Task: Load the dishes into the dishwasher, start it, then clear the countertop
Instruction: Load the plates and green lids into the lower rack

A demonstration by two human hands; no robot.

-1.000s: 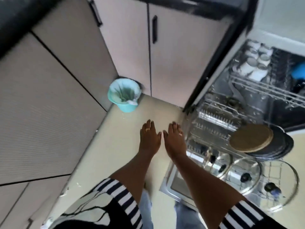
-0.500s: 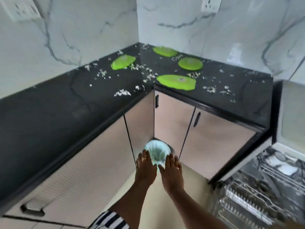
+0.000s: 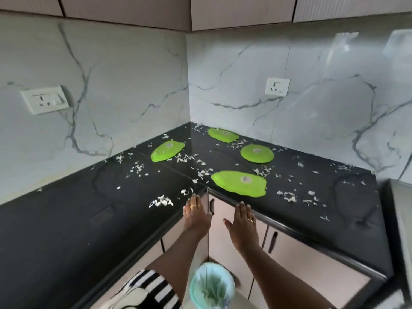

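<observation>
A black L-shaped countertop (image 3: pixel 66 219) fills the corner, strewn with white scraps (image 3: pixel 161 201). Several flat green mats lie on it: one at the front edge (image 3: pixel 234 186), one on the left (image 3: pixel 167 150), one at the back (image 3: pixel 223 134), one on the right (image 3: pixel 256 153). My left hand (image 3: pixel 196 216) and my right hand (image 3: pixel 243 226) are stretched forward side by side with straight fingers, empty, in front of the counter's inner corner edge. The dishwasher is out of view.
A teal bin (image 3: pixel 211 284) with a pale liner stands on the floor below my arms. Pink cabinet doors (image 3: pixel 301 270) with black handles run under the counter. Wall sockets (image 3: pixel 44 99) sit on the marble backsplash. A grey appliance edge (image 3: pixel 401 219) shows at far right.
My view has swung up from the floor and open dishwasher to the countertop corner. Both hands rose with it, from over the floor and bin to the counter's edge, and spread apart slightly.
</observation>
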